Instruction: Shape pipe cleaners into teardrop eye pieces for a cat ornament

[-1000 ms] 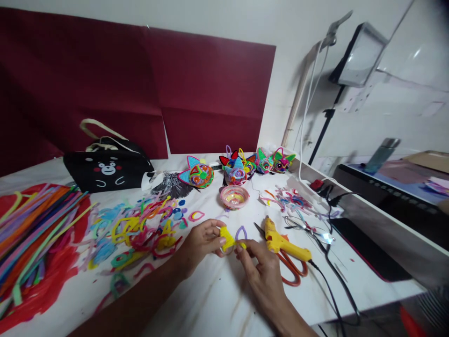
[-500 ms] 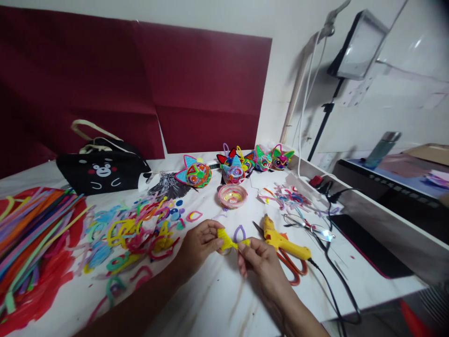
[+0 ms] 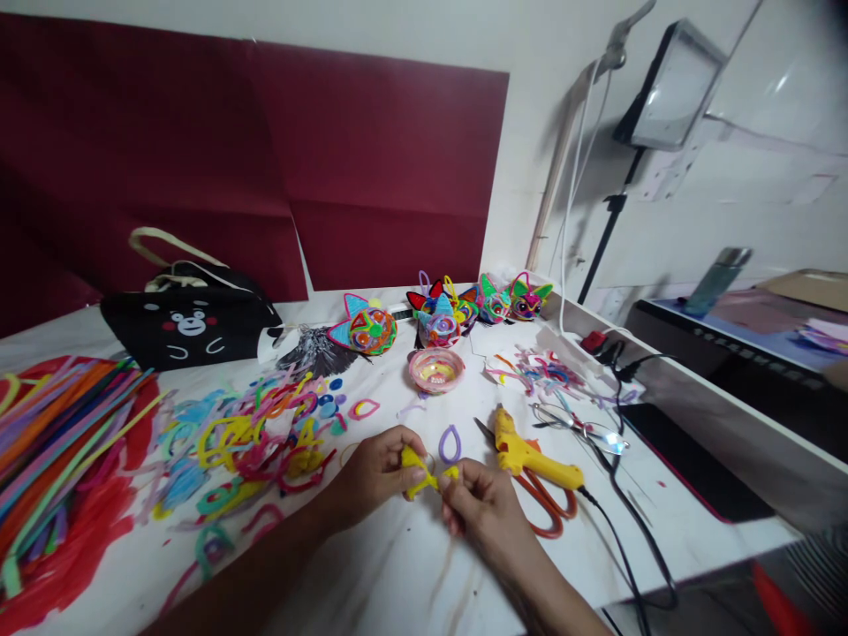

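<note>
A bent yellow pipe-cleaner piece (image 3: 414,470) is stretched between my two hands above the white table. My left hand (image 3: 371,481) pinches its wider left part between thumb and fingers. At the narrow right end, my right hand (image 3: 487,508) grips it with thumb and forefinger. Just behind the fingers lies a purple pipe-cleaner loop (image 3: 450,459), apart from both hands. To the right of my right hand rests a yellow glue gun (image 3: 533,458), lying over scissors with orange handles (image 3: 540,495).
A small pink bowl (image 3: 435,382) stands ahead, with several colourful cat-eared ornaments (image 3: 373,331) behind it. Loose pipe-cleaner pieces (image 3: 225,442) and a bundle of strips (image 3: 72,450) spread to the left. Eyeglasses (image 3: 583,428), cables and a black phone-like slab (image 3: 695,464) lie right.
The yellow piece has been tilted and drawn slightly towards me, its left part lower. The purple loop now shows whole behind it. Both hands keep their pinch.
</note>
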{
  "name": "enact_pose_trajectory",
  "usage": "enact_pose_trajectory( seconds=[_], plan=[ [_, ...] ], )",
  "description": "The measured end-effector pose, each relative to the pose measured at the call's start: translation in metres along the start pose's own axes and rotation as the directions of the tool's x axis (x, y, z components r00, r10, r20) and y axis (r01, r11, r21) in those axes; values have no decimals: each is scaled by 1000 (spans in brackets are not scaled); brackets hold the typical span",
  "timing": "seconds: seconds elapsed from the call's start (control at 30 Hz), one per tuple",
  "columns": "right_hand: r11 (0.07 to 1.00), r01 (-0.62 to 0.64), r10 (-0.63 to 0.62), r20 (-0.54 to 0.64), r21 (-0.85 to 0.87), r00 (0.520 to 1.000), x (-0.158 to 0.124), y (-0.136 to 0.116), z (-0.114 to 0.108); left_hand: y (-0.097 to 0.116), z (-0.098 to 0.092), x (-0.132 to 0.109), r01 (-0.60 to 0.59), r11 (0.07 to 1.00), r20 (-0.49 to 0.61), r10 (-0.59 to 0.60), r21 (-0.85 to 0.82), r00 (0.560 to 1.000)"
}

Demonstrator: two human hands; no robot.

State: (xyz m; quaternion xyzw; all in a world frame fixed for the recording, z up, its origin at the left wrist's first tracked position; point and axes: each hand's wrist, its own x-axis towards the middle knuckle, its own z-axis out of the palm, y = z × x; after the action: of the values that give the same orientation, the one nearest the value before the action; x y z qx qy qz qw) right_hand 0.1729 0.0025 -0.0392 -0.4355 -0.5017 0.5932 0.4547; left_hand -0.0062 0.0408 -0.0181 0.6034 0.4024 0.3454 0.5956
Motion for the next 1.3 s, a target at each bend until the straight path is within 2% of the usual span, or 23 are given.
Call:
enact_pose_trajectory(
  seconds=[0.17,0.27,0.3,0.37,0.47,0.53,0.63,0.73,0.9,1.07,1.3],
  plan=[
    [953,149,-154,1,-262,988,-9,4,3,1,-16,1,38,986,9,-40,163,999],
    [834,290,-295,64,-469,953,-21,6,4,11,-30,1,66,954,10,-72,292,997],
    [767,359,-366,97,-532,925,-25,8,4,15,-36,0,82,937,15,-92,339,996],
    [586,512,-536,173,-628,826,-32,13,4,21,-46,-1,85,879,17,-105,470,994],
    [318,641,-716,266,-698,645,-39,22,5,24,-57,-1,-26,729,15,21,684,1000],
    [213,660,-766,296,-720,571,-40,26,6,23,-59,4,-69,665,-26,131,744,991],
    [134,655,-806,302,-744,508,-39,28,9,19,-54,20,-10,699,-189,207,715,960],
    [102,641,-829,292,-760,478,-38,27,10,17,-46,48,53,754,-330,222,655,918],
    [126,645,-832,274,-754,482,-35,28,10,22,-39,103,257,782,-471,53,568,881],
    [92,626,-853,263,-774,451,-30,32,11,27,-44,143,335,743,-482,-20,579,876],
    [98,594,-857,235,-799,458,-30,34,13,36,-48,169,377,771,-488,-99,514,867]
  ],
)
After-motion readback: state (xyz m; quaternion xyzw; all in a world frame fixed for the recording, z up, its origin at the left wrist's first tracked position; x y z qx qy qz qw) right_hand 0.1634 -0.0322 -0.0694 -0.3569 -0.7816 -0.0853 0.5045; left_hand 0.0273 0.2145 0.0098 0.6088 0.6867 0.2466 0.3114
